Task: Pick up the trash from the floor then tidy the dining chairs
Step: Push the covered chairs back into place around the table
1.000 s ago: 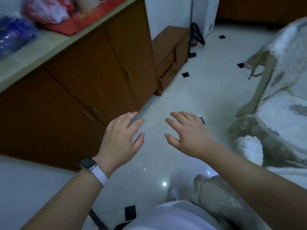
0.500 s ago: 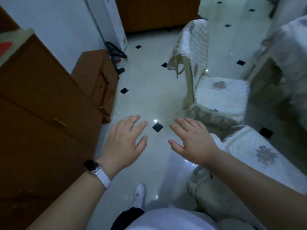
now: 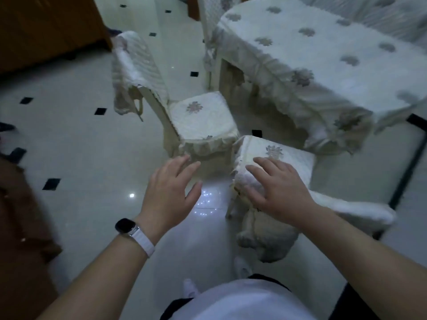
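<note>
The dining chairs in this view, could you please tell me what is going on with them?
A person stands over two fabric-covered dining chairs that are pulled out from the covered table. Both hands are open and hold nothing. The left hand hovers above the tiled floor, just short of the far chair. The right hand is spread over the near chair; whether it touches is unclear. Neither chair is tucked in yet.

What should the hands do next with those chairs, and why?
Probably take hold of the near chair with the right hand, open over it. Both that chair and the far chair stand out from the table, and the left hand is empty too.
</note>
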The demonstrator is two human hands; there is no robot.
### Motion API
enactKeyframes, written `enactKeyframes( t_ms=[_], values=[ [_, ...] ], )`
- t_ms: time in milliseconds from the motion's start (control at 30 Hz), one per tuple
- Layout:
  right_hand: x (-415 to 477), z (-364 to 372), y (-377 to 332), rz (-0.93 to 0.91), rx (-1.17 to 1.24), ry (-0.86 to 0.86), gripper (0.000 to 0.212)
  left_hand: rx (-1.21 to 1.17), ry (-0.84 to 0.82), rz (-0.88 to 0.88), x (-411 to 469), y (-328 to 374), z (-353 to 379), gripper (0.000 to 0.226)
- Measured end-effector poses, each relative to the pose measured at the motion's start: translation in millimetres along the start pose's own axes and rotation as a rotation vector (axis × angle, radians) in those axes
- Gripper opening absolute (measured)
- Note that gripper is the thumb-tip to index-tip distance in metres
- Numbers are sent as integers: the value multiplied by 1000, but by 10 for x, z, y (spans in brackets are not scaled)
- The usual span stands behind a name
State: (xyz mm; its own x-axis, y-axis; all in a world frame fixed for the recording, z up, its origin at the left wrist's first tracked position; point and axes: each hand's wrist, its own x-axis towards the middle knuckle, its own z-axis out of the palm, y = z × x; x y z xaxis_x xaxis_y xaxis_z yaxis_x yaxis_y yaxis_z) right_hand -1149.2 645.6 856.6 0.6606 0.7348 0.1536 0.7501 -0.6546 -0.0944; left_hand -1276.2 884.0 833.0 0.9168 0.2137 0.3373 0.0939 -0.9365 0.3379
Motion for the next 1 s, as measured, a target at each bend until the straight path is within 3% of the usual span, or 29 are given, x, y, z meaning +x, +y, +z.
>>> enactKeyframes(
  t_ms=[267,467,733,1000],
  values=[
    [-1025,-204,249,435,-56,-51,56,-158,-147,327,216,578,482,43],
    [-1521,-257,481,628,-61,-81,61,-150,-205,438,341,999,664,46],
    [-1759,-146,997,667,15,-84,64,-123,-194,488,485,1487,924,43],
    [-1737,57,1581,516,77,-54,62,-22,-227,399,457,1790,1212,45]
  ],
)
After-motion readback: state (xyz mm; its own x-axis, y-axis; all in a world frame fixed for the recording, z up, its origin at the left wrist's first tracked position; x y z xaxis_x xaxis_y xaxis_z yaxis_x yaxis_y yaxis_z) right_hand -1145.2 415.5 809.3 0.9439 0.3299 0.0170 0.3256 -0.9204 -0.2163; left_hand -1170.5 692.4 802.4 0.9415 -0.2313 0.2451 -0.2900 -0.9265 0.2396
